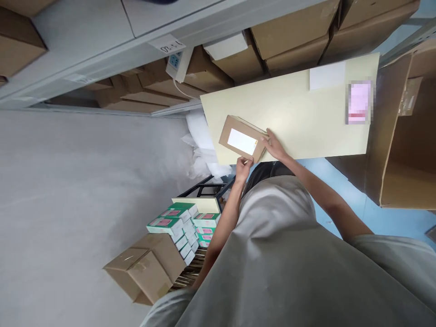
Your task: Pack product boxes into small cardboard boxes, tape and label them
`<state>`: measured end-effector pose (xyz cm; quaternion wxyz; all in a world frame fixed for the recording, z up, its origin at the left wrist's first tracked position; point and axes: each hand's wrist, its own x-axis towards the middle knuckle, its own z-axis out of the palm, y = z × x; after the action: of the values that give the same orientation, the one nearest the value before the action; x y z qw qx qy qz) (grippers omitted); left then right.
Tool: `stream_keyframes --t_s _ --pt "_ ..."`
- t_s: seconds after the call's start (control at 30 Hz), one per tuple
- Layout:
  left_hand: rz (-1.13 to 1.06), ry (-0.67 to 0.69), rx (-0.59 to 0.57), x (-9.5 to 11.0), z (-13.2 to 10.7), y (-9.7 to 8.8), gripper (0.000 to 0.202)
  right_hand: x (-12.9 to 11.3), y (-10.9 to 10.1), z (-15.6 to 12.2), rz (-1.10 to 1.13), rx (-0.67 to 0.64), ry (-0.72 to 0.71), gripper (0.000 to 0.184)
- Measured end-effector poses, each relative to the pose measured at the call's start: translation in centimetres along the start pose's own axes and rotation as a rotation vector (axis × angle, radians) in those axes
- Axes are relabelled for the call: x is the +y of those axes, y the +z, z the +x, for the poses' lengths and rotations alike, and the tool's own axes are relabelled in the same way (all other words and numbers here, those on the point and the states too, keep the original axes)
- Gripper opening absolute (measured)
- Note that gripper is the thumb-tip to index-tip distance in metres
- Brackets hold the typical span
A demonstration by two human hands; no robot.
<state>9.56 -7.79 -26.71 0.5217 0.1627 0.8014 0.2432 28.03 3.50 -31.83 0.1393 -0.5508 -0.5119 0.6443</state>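
Observation:
A small brown cardboard box [225,136] lies tilted at the left part of a cream tabletop [306,122]. On its upper face is a white label [240,141] with a small orange mark at one corner; its print is too small to read. My left hand [243,170] is closed at the box's near edge, thumb and fingertips pinched together against it. Around the box's right end my right hand [274,145] holds on, with fingers at the far corner and the thumb on top near the label.
On the table's right lie white paper [327,76] and a phone with a blurred pink screen [359,102]. A large open carton [405,136] stands at right. Shelved cartons [296,29] and a power strip [179,62] line the back. Green-and-white boxes [170,222] are stacked lower left.

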Motion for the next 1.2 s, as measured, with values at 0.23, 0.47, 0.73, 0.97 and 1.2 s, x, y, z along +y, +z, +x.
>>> stream_keyframes --t_s 0.23,0.47,0.73,0.97,1.2 --pt "0.104 -0.07 -0.053 0.6 1.0 -2.9 0.02 1.4 -5.4 -1.6 -0.005 0.213 0.096 0.109" --pt "0.128 -0.029 0.067 1.5 4.3 -7.1 0.027 1.5 -5.1 -6.4 -0.084 0.158 0.14 0.073" --pt "0.123 0.156 -0.15 2.9 5.3 -5.8 0.052 -0.1 -3.0 -7.4 -0.117 0.063 0.141 0.076" --pt "0.171 0.343 -0.191 4.7 4.1 -5.7 0.04 -3.3 -4.4 -8.2 -0.134 0.292 -0.028 0.073" --pt "0.409 0.546 0.001 9.1 2.3 -4.8 0.046 -7.9 -5.1 -7.3 -0.31 0.466 0.092 0.078"
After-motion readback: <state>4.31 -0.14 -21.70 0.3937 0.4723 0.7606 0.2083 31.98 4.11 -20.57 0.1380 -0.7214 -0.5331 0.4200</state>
